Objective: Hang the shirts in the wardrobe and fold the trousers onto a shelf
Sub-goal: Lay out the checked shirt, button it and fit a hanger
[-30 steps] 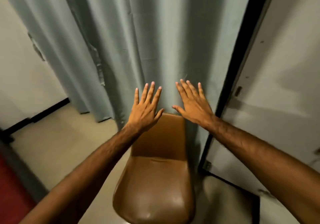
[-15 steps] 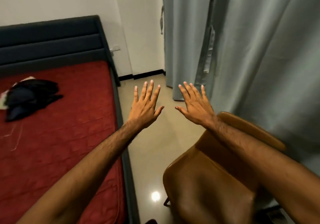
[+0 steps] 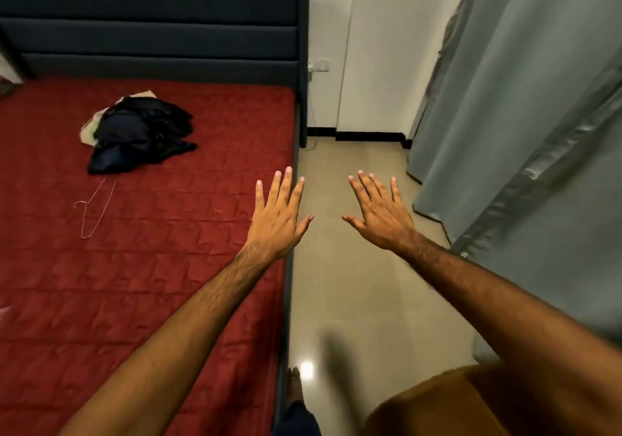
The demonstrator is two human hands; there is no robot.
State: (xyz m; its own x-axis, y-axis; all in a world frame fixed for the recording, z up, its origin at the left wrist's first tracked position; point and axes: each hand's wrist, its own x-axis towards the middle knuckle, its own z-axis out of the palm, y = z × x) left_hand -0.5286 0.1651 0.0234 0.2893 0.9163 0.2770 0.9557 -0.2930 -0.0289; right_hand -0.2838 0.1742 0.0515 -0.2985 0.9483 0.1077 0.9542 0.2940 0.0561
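Now the view has swung away from the grey curtain (image 3: 525, 139) and the brown leather chair (image 3: 447, 402), and the big bed with the red quilted cover (image 3: 151, 267) fills the left side. Both hands stay stretched out flat with fingers spread, left hand (image 3: 279, 220) and right hand (image 3: 380, 216), holding nothing. At ten o'clock lies the dark heap of clothes (image 3: 141, 132), with a thin wire hanger (image 3: 91, 210) just below it. Nothing is hung or folded yet; I think picking up clothes comes next.

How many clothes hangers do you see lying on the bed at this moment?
1: a thin wire hanger lies on the red bedcover, just below the clothes pile. More may be hidden under it.
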